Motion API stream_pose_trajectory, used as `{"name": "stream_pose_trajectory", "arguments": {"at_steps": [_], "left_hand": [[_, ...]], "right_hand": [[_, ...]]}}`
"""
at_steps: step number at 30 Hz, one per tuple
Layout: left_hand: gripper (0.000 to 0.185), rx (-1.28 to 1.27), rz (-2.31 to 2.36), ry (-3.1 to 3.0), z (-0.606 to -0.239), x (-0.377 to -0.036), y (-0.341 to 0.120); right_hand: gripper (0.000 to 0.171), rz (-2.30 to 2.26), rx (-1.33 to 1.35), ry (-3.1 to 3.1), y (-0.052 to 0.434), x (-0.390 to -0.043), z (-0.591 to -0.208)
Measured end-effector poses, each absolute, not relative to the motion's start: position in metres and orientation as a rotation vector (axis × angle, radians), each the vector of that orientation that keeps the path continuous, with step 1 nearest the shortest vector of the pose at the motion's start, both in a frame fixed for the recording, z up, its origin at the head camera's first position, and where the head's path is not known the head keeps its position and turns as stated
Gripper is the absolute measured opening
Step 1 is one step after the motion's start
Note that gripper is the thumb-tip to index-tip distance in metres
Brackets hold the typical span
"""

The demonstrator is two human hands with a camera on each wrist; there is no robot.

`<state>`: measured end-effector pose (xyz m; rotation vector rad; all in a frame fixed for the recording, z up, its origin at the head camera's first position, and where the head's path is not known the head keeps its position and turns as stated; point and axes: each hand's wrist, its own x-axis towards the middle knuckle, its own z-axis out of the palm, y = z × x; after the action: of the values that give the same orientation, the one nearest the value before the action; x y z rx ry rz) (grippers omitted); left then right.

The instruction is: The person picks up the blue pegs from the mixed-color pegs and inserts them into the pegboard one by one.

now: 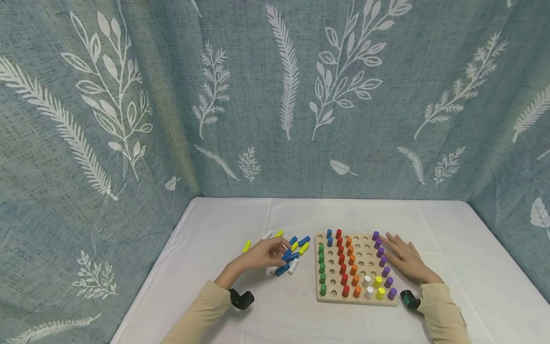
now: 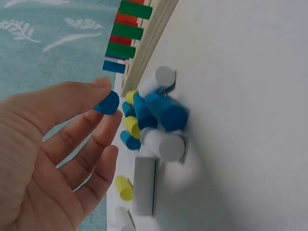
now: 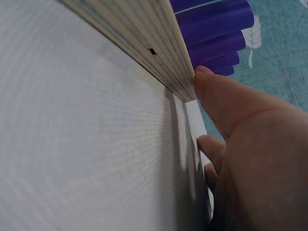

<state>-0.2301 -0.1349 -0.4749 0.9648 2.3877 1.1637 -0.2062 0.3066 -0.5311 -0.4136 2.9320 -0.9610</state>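
Observation:
My left hand (image 1: 259,254) pinches a blue peg (image 2: 107,102) between thumb and fingertips, over a pile of loose pegs. Among these are a white peg (image 1: 293,266), a blue peg (image 1: 282,270) and a yellow peg (image 1: 303,249). To the right lies a wooden pegboard (image 1: 335,299) with columns of green, red, orange and purple pegs, plus a few blue, white and yellow ones. My right hand (image 1: 406,260) rests along the board's right side, fingers extended. Its thumb touches the board edge beside the purple pegs (image 3: 216,21).
A white cloth (image 1: 275,320) covers the table. Off to the left of the pile lies one yellow peg (image 1: 247,246). A patterned blue-green curtain (image 1: 258,95) hangs behind the table and along both sides. Each wrist bears a black device (image 1: 242,299).

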Motion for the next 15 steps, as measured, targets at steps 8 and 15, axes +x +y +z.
{"name": "stream_pose_trajectory", "arguments": {"at_steps": [8, 15], "left_hand": [[0.04, 0.957, 1.198, 2.429, -0.475, -0.229, -0.12], [0.044, 1.002, 1.228, 2.457, -0.475, -0.229, -0.109]], "right_hand": [[0.053, -0.955, -0.439, 2.937, 0.307, -0.208, -0.532], [0.053, -0.954, -0.444, 2.939, 0.308, -0.209, -0.533]]}}
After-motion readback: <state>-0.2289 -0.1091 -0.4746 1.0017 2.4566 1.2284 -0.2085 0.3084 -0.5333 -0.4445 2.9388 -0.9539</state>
